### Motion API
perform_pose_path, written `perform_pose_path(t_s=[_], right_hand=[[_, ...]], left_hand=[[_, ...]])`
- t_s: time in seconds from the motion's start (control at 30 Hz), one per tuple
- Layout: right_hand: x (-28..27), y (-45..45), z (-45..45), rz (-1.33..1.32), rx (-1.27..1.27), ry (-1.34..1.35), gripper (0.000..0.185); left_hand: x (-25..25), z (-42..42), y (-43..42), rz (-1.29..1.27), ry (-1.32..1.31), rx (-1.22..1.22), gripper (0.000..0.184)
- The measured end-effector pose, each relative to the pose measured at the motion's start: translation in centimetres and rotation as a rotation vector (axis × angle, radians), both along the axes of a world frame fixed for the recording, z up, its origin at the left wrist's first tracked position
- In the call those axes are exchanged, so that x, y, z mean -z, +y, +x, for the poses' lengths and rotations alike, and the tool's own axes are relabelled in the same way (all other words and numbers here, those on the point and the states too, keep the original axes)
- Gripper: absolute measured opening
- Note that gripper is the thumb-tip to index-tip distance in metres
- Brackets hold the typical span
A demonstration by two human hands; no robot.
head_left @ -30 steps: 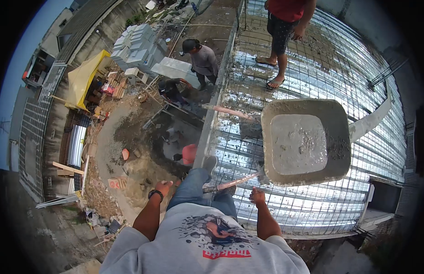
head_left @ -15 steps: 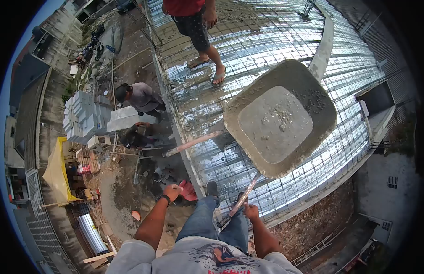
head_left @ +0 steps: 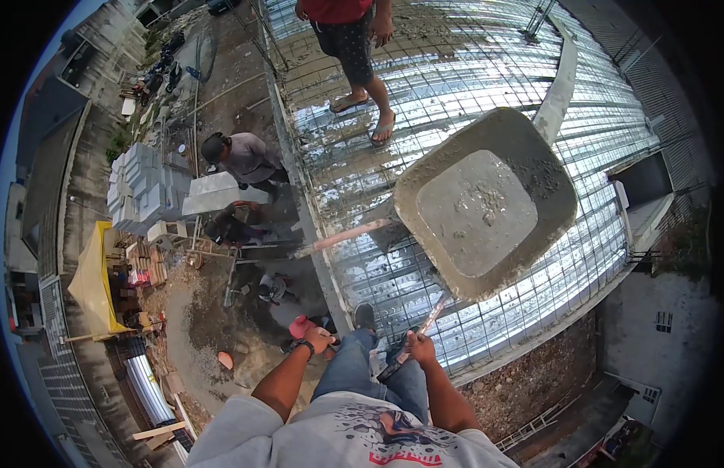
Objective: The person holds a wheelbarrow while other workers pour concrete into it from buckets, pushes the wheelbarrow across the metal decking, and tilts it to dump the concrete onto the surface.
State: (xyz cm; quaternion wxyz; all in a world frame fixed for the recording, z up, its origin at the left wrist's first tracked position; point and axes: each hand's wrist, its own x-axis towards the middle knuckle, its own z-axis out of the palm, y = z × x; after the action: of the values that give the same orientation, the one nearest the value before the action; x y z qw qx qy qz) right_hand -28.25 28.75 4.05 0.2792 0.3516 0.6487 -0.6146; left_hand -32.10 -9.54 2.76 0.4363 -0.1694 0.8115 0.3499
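Observation:
A wheelbarrow (head_left: 561,195) stands before me, its tray holding wet grey concrete (head_left: 477,210). Its left handle (head_left: 350,235) points toward the roof-side edge, with neither hand on it. My left hand (head_left: 320,338), a dark band at the wrist, is closed in front of my left thigh; its fingers hide whatever may be inside. In view, it overlaps the area beside a person's red cap (head_left: 301,325) far below. My right hand (head_left: 419,346) is closed and overlaps the right handle (head_left: 433,313); whether it grips or only passes over the handle is unclear.
Steel mesh over shiny corrugated decking (head_left: 471,86) spreads underfoot, with a drop along its left edge (head_left: 319,269). A person in dark shorts (head_left: 348,51) stands on it. Below are other people, stacked pale blocks (head_left: 139,191) and a yellow tarp (head_left: 104,281). An opening (head_left: 646,183) lies right.
My left hand has moved right, toward my body's middle. My right hand has risen and shifted slightly left, over the handle. The view has shifted slightly; the wheelbarrow stays put.

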Motion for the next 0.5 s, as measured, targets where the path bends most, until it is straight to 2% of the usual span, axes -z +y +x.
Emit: perform_pose_path(t_s=[0.03,0.1,0.2,0.27,0.3,0.4,0.43,0.5], right_hand=[[-2.5,0.4,-1.2,-0.007,0.026,-0.033,0.044],[-3.0,1.8,-1.8,-0.001,0.043,0.002,0.041],[-2.9,5.3,-0.7,0.052,-0.01,-0.003,0.039],[0.9,8.4,1.4,0.045,-0.031,-0.062,0.038],[0.2,9.6,1.9,-0.035,0.028,-0.106,0.035],[1.1,13.4,4.6,0.012,0.067,-0.183,0.035],[1.4,14.8,5.5,0.037,0.04,-0.169,0.036],[0.9,17.1,6.3,0.049,0.028,-0.193,0.038]], left_hand=[[-0.5,1.6,-0.4,-0.035,-0.015,0.0,0.034],[-2.2,4.0,-0.6,-0.105,-0.04,0.004,0.048],[-3.1,6.5,-0.6,-0.105,0.078,0.008,0.044],[-4.5,5.8,0.6,-0.039,0.002,-0.016,0.041],[-5.5,5.3,1.2,-0.005,-0.036,-0.027,0.04],[-11.7,4.3,6.5,0.06,0.031,-0.428,0.036],[-13.0,3.8,7.8,0.034,0.047,-0.4,0.04],[-8.8,5.0,8.2,0.114,0.161,-0.372,0.042]])
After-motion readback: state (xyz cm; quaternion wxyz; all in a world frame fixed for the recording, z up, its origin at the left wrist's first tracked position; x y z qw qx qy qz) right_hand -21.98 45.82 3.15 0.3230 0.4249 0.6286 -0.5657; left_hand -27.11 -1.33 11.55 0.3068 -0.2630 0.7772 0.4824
